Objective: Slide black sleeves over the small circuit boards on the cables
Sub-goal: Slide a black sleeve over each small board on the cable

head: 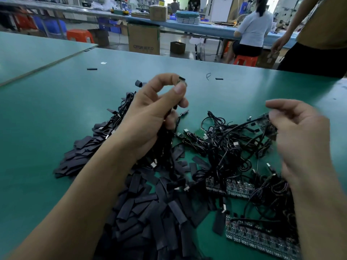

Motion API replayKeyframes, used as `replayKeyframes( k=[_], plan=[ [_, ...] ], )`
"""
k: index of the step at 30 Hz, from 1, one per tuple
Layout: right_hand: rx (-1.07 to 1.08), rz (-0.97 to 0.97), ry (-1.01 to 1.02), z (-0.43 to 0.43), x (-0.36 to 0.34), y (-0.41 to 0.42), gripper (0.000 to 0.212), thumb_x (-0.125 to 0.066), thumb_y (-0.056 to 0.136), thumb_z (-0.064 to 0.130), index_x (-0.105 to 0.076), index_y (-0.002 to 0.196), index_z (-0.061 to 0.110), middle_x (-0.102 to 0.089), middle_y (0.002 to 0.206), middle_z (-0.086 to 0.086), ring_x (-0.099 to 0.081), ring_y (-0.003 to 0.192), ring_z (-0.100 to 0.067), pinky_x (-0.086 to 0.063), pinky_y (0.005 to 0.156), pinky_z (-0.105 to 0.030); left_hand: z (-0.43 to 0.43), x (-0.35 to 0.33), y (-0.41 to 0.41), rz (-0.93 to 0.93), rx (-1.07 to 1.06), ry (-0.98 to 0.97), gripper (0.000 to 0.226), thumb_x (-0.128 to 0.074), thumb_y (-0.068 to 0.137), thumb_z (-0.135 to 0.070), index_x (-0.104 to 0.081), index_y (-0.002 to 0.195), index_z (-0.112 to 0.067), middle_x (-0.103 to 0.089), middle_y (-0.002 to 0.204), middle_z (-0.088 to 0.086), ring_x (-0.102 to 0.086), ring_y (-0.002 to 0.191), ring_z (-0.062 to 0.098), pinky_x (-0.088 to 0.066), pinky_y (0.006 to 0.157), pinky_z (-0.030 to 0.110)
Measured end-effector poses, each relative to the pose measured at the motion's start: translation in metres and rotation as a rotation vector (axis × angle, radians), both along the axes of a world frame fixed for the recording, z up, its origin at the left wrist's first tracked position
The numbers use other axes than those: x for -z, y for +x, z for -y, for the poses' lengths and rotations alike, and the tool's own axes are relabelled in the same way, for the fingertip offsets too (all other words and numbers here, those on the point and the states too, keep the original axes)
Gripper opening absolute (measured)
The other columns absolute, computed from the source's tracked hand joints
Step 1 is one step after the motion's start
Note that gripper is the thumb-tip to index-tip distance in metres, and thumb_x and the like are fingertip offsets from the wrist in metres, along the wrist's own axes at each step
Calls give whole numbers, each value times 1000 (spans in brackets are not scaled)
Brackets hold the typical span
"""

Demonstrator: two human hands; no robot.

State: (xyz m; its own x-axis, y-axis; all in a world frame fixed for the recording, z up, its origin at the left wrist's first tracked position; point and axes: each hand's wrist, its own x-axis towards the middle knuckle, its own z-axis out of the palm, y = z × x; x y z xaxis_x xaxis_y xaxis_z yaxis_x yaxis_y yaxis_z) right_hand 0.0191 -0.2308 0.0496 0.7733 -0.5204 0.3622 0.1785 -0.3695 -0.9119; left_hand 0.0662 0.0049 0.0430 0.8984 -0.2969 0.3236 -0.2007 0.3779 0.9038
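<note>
While left fingers [180, 89] pinch a cable end [182, 79], right fingers [281, 105] half-curled, grip unclear.

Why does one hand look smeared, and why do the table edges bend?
Head view: the right hand is motion-blurred, the left hand, gripping cables, is sharper; the wide-angle lens bows the green table edges; lighting is soft, shadows faint.

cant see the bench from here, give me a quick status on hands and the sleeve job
Left hand grips cable bundle, pinches small dark piece. Right hand blurred, grip unclear. Sleeve pile and loose cables below, nothing between the hands.
</note>
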Motion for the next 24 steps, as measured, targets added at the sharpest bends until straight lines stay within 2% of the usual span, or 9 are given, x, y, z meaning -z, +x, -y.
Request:
replayKeyframes(
  k=[2,5,7,9,12,15,18,21,24],
  plan=[
    [129,-61,-318,-2,5,1,26,-58,97,7,-70,96,30,-68,93,4,-60,73,-11,-50,77,-32,1,0,0,34,-78,79,8,-68,89,-30,-70,83,-35,-65,70,-7,-36,45,4,-34,45,14],
    [188,-280,-699,-6,14,1,31,-59,92,5,-72,114,25,-65,116,-11,-58,106,-33,-45,94,-43,3,0,-3,61,-119,138,8,-70,87,-29,-73,83,-35,-66,68,-5,-35,43,5,-32,43,13],
    [157,-419,-839,-13,18,1,41,-59,88,0,-71,120,24,-59,130,-8,-48,121,-33,-39,100,-44,5,0,-5,61,-134,161,7,-70,85,-29,-73,82,-35,-67,67,-4,-36,43,4,-33,43,13],
    [49,-455,-909,-24,20,-1,54,-56,84,-6,-67,128,23,-53,141,-3,-42,130,-29,-34,108,-43,5,0,-5,50,-150,176,7,-71,84,-30,-73,80,-35,-67,67,-4,-38,43,4,-34,44,13],
    [-207,-287,-947,-38,16,-5,68,-49,80,-15,-61,136,22,-54,144,-1,-42,135,-21,-31,118,-38,5,1,-5,39,-165,168,6,-71,85,-29,-72,81,-33,-67,67,-4,-38,42,4,-34,44,13],
    [-539,-197,-908,-56,11,-11,61,-40,87,-8,-67,129,27,-66,129,3,-56,121,-12,-43,110,-34,6,1,-5,43,-193,164,8,-70,87,-27,-71,81,-32,-67,66,-5,-37,42,5,-34,43,13],
    [-782,-399,-906,-71,22,-12,56,-39,90,6,-63,129,39,-66,126,4,-64,105,-15,-53,94,-37,6,0,-4,38,-212,168,9,-70,88,-27,-71,81,-32,-67,66,-5,-35,43,6,-33,43,14],
    [-777,-628,-955,-75,38,-8,47,-43,96,15,-57,131,44,-59,133,3,-62,110,-20,-51,98,-38,5,-1,-5,36,-217,170,9,-70,89,-27,-71,82,-32,-67,66,-5,-34,44,7,-32,43,15],
    [-600,-631,-1090,-65,44,-5,33,-48,101,28,-59,130,40,-59,130,13,-51,122,-16,-36,105,-38,5,-1,-5,32,-231,173,12,-70,92,-24,-71,83,-31,-67,67,-5,-35,44,8,-34,44,15]
  ],
)
